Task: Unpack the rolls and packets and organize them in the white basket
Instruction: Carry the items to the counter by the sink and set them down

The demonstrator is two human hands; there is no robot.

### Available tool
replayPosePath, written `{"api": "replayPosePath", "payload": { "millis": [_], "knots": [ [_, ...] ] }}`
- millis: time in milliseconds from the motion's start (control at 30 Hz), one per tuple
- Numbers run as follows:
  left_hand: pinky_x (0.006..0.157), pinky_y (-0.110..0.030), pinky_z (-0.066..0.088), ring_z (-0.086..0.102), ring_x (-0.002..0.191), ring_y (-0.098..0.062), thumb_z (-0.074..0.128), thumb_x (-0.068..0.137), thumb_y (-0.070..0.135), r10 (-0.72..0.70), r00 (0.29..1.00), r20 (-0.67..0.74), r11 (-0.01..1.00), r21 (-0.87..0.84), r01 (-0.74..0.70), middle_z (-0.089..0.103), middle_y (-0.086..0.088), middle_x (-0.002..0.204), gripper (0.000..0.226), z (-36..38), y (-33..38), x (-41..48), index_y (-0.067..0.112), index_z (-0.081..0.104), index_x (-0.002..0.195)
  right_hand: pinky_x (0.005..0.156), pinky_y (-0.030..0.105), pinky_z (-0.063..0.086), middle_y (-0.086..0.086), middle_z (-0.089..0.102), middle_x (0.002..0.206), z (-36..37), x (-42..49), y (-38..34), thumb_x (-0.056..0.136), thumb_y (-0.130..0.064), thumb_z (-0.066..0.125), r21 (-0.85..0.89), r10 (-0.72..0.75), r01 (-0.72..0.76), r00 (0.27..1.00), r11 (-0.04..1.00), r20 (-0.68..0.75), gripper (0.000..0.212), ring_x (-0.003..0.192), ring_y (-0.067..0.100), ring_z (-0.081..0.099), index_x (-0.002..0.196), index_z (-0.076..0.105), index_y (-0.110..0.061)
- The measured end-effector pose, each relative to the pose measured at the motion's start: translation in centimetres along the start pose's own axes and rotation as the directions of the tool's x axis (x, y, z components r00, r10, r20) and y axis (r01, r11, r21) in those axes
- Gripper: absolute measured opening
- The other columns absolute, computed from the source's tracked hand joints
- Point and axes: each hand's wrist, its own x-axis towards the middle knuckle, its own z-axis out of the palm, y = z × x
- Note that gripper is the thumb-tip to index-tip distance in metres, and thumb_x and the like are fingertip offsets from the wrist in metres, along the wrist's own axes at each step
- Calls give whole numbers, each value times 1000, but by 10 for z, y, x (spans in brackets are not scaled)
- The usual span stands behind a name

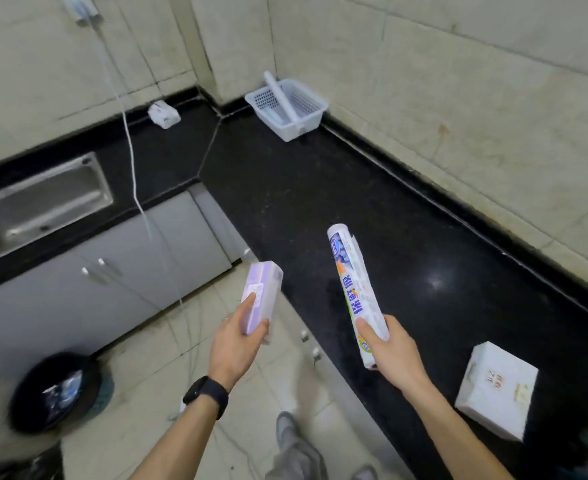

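Observation:
My left hand (234, 344) grips a pale purple packet (261, 296) over the floor, just off the counter's front edge. My right hand (391, 351) holds the lower end of a printed white roll (353, 289) with blue lettering, angled up above the black counter (320, 202). The white basket (287, 107) stands far off in the counter's back corner against the tiled wall. A white roll (280, 95) leans inside it, sticking out over the rim, and another pale item lies in its bottom.
A white box (497, 389) with red print lies on the counter near my right arm. A steel sink (39, 199) is at left, a small white object (163, 114) by the back wall, a cord (131, 150) hangs down, a black bin (55, 389) sits on the floor.

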Motion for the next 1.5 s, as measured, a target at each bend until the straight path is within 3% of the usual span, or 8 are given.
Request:
{"api": "replayPosePath", "payload": {
  "millis": [200,333,567,667,933,1167,1367,1500],
  "knots": [
    [84,-27,40,58,113,-19,65,85,48,-59,979,-194,997,-69,46,61,4,132,61,-79,-26,38,46,44,142,67,23,52,-22,67,96,62,9,-89,82,-67,59,-110,-243,249,968,962,70,37,85,-2,66,109,55,-41],
    [80,-30,41,59,109,-22,60,84,51,-38,951,-306,999,-46,25,62,1,125,62,-139,-33,84,47,41,143,75,32,58,-20,68,97,111,28,-151,81,-67,59,-146,-333,340,940,929,70,39,87,2,67,110,55,-40],
    [79,-29,39,57,109,-19,56,82,53,52,937,-347,998,-20,-63,58,6,120,63,-231,-48,168,50,37,142,78,37,58,-16,66,101,188,62,-234,78,-71,55,-184,-427,423,904,887,17,50,92,9,66,115,54,-39],
    [81,-29,39,56,112,-17,56,83,52,77,934,-349,996,-12,-87,57,6,127,63,-259,-54,201,50,37,143,75,35,56,-18,66,100,215,81,-262,79,-70,56,-182,-431,421,902,889,-17,53,91,6,65,120,55,-36],
    [82,-27,36,50,113,-9,56,86,51,122,929,-349,991,-8,-133,56,10,130,62,-293,-58,309,49,37,144,67,32,57,-18,67,91,266,153,-330,79,-69,57,-155,-402,388,913,909,-73,36,77,2,67,106,51,-46],
    [90,-41,51,52,113,-12,51,82,58,113,941,-319,993,20,-113,55,12,129,64,-298,-42,436,53,31,143,69,34,60,-18,66,98,297,254,-380,83,-65,59,-120,-378,369,924,922,-58,44,85,5,67,117,54,-37],
    [84,-39,51,56,103,-16,49,80,59,94,955,-282,995,53,-83,56,12,125,65,-299,-24,541,54,29,142,73,33,62,-16,63,108,319,344,-418,86,-66,58,-98,-315,313,949,945,-9,62,92,7,66,134,50,-29],
    [73,-31,44,53,95,-10,51,80,59,98,969,-227,994,79,-82,55,9,124,65,-291,-22,601,53,31,142,77,35,61,-10,64,115,339,391,-432,86,-64,58,-67,-227,225,974,972,-20,64,94,8,66,137,50,-26]
  ]
}}
